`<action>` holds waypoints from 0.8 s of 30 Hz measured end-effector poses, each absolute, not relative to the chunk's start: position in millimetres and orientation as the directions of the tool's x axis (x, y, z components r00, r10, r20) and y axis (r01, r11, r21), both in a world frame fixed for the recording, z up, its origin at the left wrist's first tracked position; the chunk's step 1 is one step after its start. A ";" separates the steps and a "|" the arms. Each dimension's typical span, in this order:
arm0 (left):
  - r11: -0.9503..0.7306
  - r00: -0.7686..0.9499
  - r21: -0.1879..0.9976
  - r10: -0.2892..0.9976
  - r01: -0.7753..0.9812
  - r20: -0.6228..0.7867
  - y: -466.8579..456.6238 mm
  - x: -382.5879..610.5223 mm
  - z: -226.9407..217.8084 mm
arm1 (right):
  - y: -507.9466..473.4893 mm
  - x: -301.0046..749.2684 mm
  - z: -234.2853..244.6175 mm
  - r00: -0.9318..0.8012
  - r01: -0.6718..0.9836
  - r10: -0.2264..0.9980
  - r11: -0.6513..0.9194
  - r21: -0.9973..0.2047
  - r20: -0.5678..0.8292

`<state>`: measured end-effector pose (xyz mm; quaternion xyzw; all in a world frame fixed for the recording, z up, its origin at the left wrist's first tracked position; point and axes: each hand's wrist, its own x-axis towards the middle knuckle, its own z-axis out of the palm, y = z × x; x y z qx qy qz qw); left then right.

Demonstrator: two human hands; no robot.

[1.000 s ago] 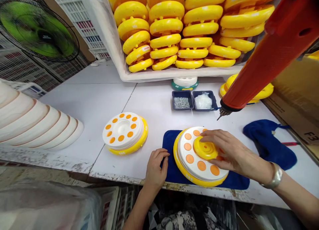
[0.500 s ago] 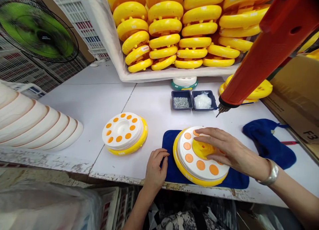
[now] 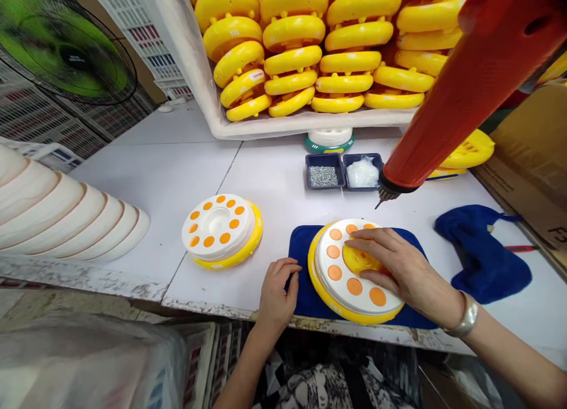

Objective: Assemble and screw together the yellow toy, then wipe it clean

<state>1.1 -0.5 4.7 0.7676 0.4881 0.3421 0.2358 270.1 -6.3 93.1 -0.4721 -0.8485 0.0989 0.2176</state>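
your right hand (image 3: 401, 267) lies spread, fingers open over the yellow hub (image 3: 357, 261) of the white disc (image 3: 349, 296) on the blue mat (image 3: 302, 261); your left hand (image 3: 277, 291) rests half-curled, empty, touching the mat's edge.

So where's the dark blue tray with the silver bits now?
In the head view, the dark blue tray sits on the white table, just left of the orange drill's bit, beyond the right hand.
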 end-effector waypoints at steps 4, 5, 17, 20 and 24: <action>-0.409 0.289 0.691 0.912 0.596 0.291 -1.0 1.8 5.3 | -7.8 269.1 93.4 -0.462 0.766 0.839 0.541 -0.346 0.289; -0.410 0.290 0.689 0.912 0.597 0.292 -1.1 1.9 5.4 | -7.2 270.3 93.5 -0.479 0.755 0.830 0.555 -0.349 0.284; -0.430 0.287 0.679 0.903 0.595 0.320 -2.0 0.8 3.4 | 0.1 279.1 98.3 -0.502 0.762 0.822 0.568 -0.311 0.270; -0.424 0.285 0.684 0.905 0.593 0.315 -2.0 0.7 3.5 | -0.9 284.9 100.2 -0.538 0.728 0.805 0.594 -0.343 0.251; -0.415 0.283 0.692 0.910 0.590 0.304 -1.7 1.1 4.5 | 0.2 286.4 98.3 -0.587 0.678 0.782 0.616 -0.401 0.210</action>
